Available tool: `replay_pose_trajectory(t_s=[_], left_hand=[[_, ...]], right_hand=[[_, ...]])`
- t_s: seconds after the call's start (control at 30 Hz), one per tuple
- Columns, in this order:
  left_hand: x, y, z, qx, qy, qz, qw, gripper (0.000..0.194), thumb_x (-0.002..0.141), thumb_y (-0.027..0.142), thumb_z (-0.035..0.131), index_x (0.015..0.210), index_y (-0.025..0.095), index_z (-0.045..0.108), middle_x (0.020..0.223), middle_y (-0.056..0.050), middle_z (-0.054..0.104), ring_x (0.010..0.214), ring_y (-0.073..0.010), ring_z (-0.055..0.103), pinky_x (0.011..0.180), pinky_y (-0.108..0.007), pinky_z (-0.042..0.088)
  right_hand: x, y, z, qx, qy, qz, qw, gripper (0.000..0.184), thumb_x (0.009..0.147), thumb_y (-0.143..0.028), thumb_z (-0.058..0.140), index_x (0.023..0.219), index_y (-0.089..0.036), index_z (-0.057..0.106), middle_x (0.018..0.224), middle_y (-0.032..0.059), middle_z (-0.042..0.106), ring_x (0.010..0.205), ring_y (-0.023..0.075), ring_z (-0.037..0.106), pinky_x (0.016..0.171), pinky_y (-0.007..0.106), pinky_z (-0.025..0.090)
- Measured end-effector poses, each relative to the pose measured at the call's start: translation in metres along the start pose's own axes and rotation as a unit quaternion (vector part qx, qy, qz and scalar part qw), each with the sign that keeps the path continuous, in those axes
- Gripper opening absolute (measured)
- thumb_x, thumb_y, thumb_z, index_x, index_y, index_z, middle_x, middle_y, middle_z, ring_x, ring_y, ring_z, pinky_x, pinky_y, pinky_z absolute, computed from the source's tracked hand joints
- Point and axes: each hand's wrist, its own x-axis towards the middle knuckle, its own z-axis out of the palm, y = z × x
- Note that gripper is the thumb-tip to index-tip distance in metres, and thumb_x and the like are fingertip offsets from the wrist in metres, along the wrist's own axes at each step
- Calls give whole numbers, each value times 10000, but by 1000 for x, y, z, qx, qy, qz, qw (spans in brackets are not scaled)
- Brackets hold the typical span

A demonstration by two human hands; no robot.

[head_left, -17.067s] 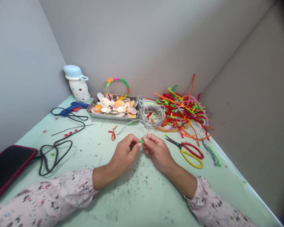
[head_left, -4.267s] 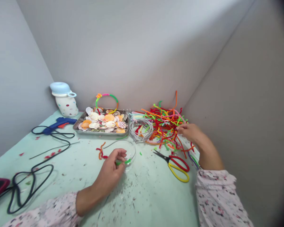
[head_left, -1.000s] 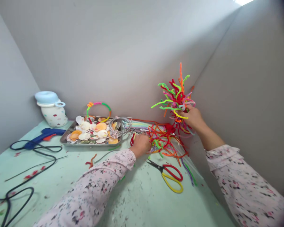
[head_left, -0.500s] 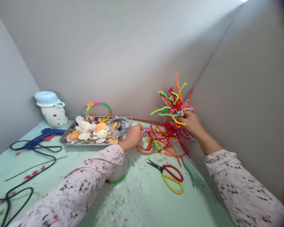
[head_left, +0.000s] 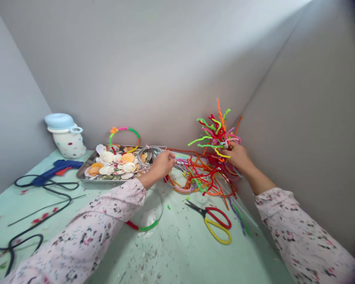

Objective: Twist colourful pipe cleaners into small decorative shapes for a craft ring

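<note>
My right hand [head_left: 237,156] is closed on a bunch of multicoloured pipe cleaners [head_left: 217,134] near the wall; their ends spread up and to the left. My left hand [head_left: 162,165] is at the right end of the shell tray, in front of a coil of silver wire [head_left: 143,154]. Its fingers are curled together, and what they hold, if anything, is too small to tell. Between the hands lies a tangle of loose pipe cleaners [head_left: 205,175], mostly red and orange. By my left forearm lies a wire ring [head_left: 149,227] partly wrapped in red and green.
A metal tray [head_left: 102,180] of seashells [head_left: 118,161] has a colourful wrapped ring [head_left: 133,131] standing in it. Scissors [head_left: 215,221] lie at the front right. At the left are a blue glue gun [head_left: 51,171], its looping black cord [head_left: 68,199] and a lidded cup [head_left: 68,140].
My left hand has drawn back slightly left from the tangle, uncovering more of the wire ring. My right hand still grips the bunch, which sits slightly lower in view.
</note>
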Motion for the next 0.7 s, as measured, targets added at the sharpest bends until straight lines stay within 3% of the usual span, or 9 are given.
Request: replay_pose_trajectory(t_s=[0.47,0.7], left_hand=[[1,-11,-23,-7,42,-5,999,165,804,189,551,955,153,608,785,-7,683,626,-106,589,550,-192,401],[1,-15,-33,19,76,-4,997,135,788,197,569,902,160,629,766,-12,685,676,-134,598,633,-225,415]], right_hand=[[2,7,4,-11,-2,1,1000,400,769,-455,614,1054,-177,650,874,100,708,747,250,637,630,321,437],[2,8,2,-14,4,2,1000,404,790,-484,596,1045,-175,648,907,118,709,787,267,641,659,341,442]])
